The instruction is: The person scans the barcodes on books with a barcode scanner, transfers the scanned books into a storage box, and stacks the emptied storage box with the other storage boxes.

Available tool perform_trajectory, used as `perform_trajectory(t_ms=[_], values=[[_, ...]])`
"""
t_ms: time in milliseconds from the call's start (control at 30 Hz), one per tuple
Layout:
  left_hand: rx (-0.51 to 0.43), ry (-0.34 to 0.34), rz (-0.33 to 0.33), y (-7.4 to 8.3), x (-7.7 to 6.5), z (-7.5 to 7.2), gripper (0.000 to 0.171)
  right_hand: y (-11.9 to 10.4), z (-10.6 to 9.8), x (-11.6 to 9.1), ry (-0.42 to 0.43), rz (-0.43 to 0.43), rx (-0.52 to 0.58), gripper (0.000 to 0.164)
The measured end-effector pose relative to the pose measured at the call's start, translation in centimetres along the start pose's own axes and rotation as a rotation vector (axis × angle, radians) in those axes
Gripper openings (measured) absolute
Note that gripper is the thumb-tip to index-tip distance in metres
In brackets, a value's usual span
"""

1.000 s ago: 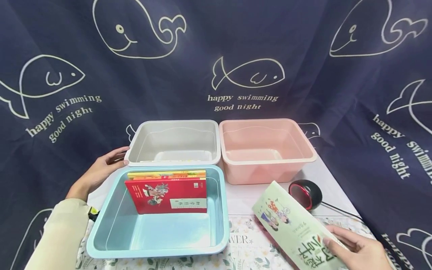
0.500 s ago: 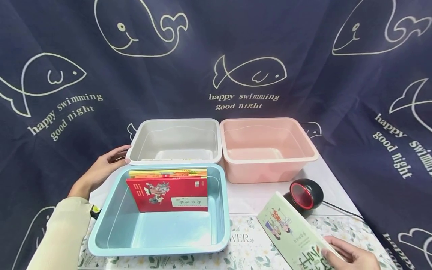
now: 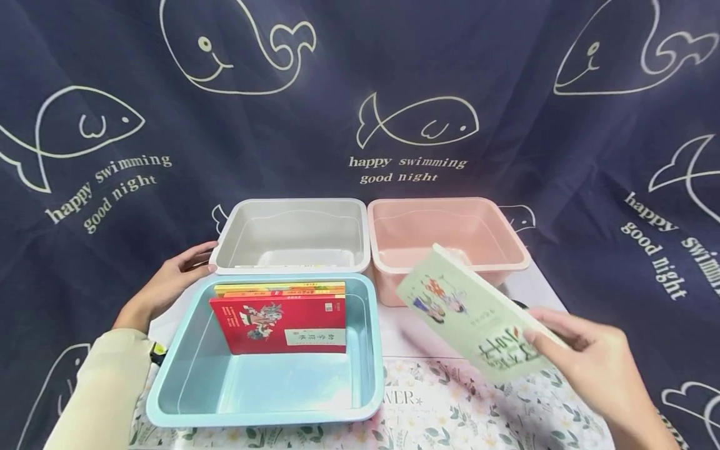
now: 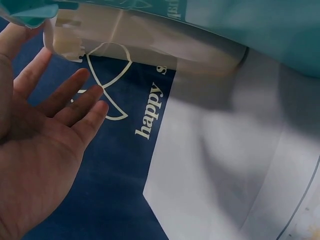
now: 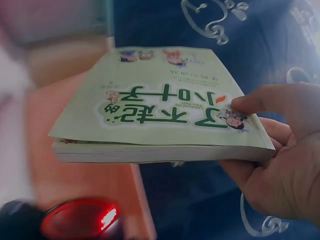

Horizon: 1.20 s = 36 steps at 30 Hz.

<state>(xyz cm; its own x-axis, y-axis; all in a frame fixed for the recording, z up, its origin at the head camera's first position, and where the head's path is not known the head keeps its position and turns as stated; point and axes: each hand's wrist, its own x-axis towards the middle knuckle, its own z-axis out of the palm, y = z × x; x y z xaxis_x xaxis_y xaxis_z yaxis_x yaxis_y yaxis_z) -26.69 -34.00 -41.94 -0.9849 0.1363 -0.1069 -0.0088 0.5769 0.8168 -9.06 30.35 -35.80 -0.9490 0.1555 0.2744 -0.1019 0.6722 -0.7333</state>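
Pinched in my right grip (image 3: 596, 356) is a pale green, rectangular paperback book (image 3: 478, 319), my thumb on the front cover beside the dark green lettering and my fingers underneath. I have it raised and tilted above the white and floral-patterned desk (image 3: 402, 337), to the right of the light blue plastic bin (image 3: 281, 387); from my head it overlaps the front of the pink plastic bin (image 3: 444, 225), though I can't tell how near they are. My left grip (image 3: 165, 287) is loosely spread, fingertips at the left rim of the pale grey plastic bin (image 3: 292, 228); it carries nothing.

I judge the book light enough for one grip, with a fairly firm page block but a thin, bendy cover, which gapes from the pages at the corner away from my thumb. The smooth cover could slide a little under a slack thumb. Where I hold it looks like the bound edge, and I'd favour that: cover and all the pages squeezed together, since a hold on the loose side might fan the leaves or crease a corner.
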Motion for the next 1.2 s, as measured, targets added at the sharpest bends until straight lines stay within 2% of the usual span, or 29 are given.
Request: perform_trajectory(t_ms=[167, 333, 400, 533, 633, 733, 833, 933, 1067, 1200], values=[[-0.01, -0.002, 0.0, 0.2, -0.1, 0.1, 0.08, -4.1, 0.6, 4.5, -0.037, -0.137, 0.101, 0.025], [-0.017, -0.001, -0.001, 0.1, -0.2, 0.2, 0.08, -7.7, 2.6, 9.1, -0.092, -0.234, 0.169, 0.02], [-0.012, 0.0, 0.001, 0.1, -0.2, 0.3, 0.079, -9.1, 3.7, 10.8, -0.118, -0.268, 0.2, 0.021], [-0.002, 0.0, 0.0, 0.3, -0.2, 0.2, 0.079, -11.5, 6.2, 13.9, -0.206, -0.274, 0.305, 0.019], [0.003, 0.006, 0.001, 0.2, -0.2, 0.2, 0.08, -13.2, 8.6, 16.1, -0.252, -0.272, 0.356, 0.018], [0.005, 0.013, 0.0, 0.0, -0.2, 0.1, 0.082, -14.5, 11.2, 18.1, -0.293, -0.321, 0.394, 0.021], [0.006, 0.015, -0.001, -0.1, -0.2, 0.1, 0.083, -15.3, 14.1, 19.6, -0.367, -0.329, 0.443, 0.022], [0.002, 0.012, 0.0, -0.2, -0.1, 0.1, 0.082, -15.7, 16.9, 20.4, -0.441, -0.298, 0.443, 0.023], [0.0, 0.007, -0.001, -0.2, 0.0, 0.1, 0.08, -16.1, 20.3, 20.6, -0.498, -0.252, 0.364, 0.025], [0.0, 0.014, -0.001, 0.0, 0.0, 0.1, 0.08, -16.3, 23.1, 20.6, -0.513, -0.235, 0.286, 0.024]])
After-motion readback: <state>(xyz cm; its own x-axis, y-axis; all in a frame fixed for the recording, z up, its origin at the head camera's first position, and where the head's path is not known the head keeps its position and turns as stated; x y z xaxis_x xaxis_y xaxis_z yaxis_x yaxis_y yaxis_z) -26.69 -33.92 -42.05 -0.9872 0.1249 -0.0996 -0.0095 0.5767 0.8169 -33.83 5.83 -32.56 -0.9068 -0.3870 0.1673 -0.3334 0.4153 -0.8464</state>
